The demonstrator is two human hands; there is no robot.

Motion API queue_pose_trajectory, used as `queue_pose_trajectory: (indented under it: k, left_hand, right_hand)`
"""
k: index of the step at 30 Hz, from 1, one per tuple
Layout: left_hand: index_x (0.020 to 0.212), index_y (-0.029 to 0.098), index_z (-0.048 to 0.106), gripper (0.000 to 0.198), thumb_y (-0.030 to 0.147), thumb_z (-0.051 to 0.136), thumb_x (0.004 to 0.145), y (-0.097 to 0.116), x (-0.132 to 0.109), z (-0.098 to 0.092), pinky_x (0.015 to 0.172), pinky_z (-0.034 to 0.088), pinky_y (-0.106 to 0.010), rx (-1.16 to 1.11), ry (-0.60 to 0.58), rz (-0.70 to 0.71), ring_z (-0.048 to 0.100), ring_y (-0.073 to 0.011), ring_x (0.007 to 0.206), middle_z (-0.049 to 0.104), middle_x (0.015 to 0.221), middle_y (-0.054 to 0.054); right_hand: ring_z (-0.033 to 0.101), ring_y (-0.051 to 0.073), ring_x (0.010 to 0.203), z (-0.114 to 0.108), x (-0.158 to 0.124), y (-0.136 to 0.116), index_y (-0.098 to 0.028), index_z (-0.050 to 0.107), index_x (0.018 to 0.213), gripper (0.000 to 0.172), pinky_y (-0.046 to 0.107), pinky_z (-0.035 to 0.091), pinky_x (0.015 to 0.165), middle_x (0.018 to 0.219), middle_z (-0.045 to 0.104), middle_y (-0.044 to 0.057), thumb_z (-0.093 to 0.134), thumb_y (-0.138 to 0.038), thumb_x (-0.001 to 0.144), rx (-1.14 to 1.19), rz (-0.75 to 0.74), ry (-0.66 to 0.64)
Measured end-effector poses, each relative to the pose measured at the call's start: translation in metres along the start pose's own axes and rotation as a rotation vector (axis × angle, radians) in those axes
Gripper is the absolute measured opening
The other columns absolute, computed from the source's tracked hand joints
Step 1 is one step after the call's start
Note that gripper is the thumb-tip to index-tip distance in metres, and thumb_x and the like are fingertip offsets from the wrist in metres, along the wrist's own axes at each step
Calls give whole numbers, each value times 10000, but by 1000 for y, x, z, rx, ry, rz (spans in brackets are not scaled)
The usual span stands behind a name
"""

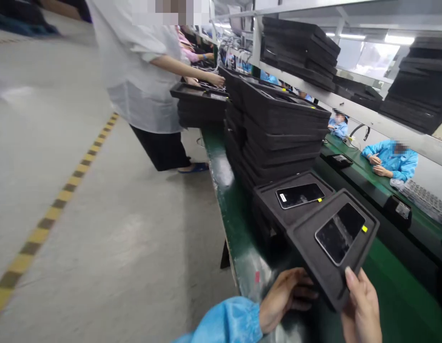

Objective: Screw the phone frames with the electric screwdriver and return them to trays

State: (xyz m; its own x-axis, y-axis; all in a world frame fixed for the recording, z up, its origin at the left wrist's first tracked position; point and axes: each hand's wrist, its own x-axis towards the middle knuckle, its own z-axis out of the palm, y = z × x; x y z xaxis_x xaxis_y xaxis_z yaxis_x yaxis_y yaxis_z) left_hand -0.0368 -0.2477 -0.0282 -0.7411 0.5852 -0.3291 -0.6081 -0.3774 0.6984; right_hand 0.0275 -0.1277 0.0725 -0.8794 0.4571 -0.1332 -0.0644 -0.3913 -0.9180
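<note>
A black tray (310, 243) with a smartphone (340, 233) in it is tilted in front of me. My right hand (362, 302) grips the tray's near edge, its thumb pressed on the top side. A yellow tab sticks out at the phone's right side. My left hand (287, 295), in a blue sleeve, is beside the tray's lower left edge with fingers loosely bent and nothing visible in them. Whether those fingertips touch the tray I cannot tell. The tray's far end overlaps another black tray (267, 195) holding a second phone (300, 196) with a white label.
Tall stacks of black trays (278, 138) stand farther along the green bench (226, 209), and more lie on the shelf (371, 107). A person in white (138, 71) handles trays at the left. Across the bench sits a co-worker in blue (394, 159). Striped tape (59, 204) crosses the floor.
</note>
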Motion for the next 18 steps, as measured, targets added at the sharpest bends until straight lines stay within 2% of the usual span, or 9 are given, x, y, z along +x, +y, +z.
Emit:
queue_pose_trajectory:
  k: [3,5,8,10,12,14,16,18]
  left_hand:
    - [1017,157,615,633,608,772,600,18,-1,-3,615,536,-309,82,37,40,672,-241,816,653,1033,-112]
    - [1032,138,622,648,615,759,616,33,-2,-7,593,529,-298,162,53,108,668,-226,776,653,1040,-130]
    - [918,141,652,563,651,677,683,53,-10,-20,513,484,-281,342,114,249,616,-180,599,674,826,-93]
    - [811,164,653,468,625,641,730,65,-16,-30,518,470,-284,495,275,455,583,-172,574,643,706,-62]
    - [867,190,657,394,558,680,728,80,-16,-39,686,521,-324,605,510,781,626,-213,775,662,843,-77]
    - [1098,209,615,491,506,711,719,103,-6,-47,960,472,-388,623,685,1069,559,-263,1122,602,1197,-104]
    - [1277,201,505,605,504,651,774,132,12,-53,1077,388,-429,559,741,1152,440,-272,1294,475,1391,-118]
    - [1263,170,515,544,504,560,835,163,35,-58,1022,441,-434,509,741,1083,511,-267,1227,553,1312,-137]
  right_hand:
    - [660,174,725,46,37,-16,-173,599,1020,538,251,535,547,930,683,58,766,-557,682,-43,-5,-150]
    - [639,158,624,62,56,-14,-150,594,976,592,226,487,439,904,676,70,722,-646,678,-198,24,-177]
    - [603,133,532,62,70,1,-124,589,985,662,188,398,357,877,680,99,645,-719,701,-384,35,-127]
    - [566,113,485,54,72,12,-118,574,1032,692,176,363,350,803,676,81,646,-719,698,-410,30,-100]
    - [539,107,458,50,73,18,-119,533,1132,748,174,343,350,743,661,50,658,-711,692,-421,29,-85]
    - [535,109,459,53,74,21,-125,462,1244,823,175,332,349,739,650,30,661,-704,695,-431,36,-86]
    - [539,113,468,63,78,22,-132,395,1324,894,176,322,347,746,641,16,669,-700,690,-446,62,-109]
    - [538,117,471,74,82,24,-125,363,1364,930,181,306,338,742,630,6,674,-689,693,-487,84,-127]
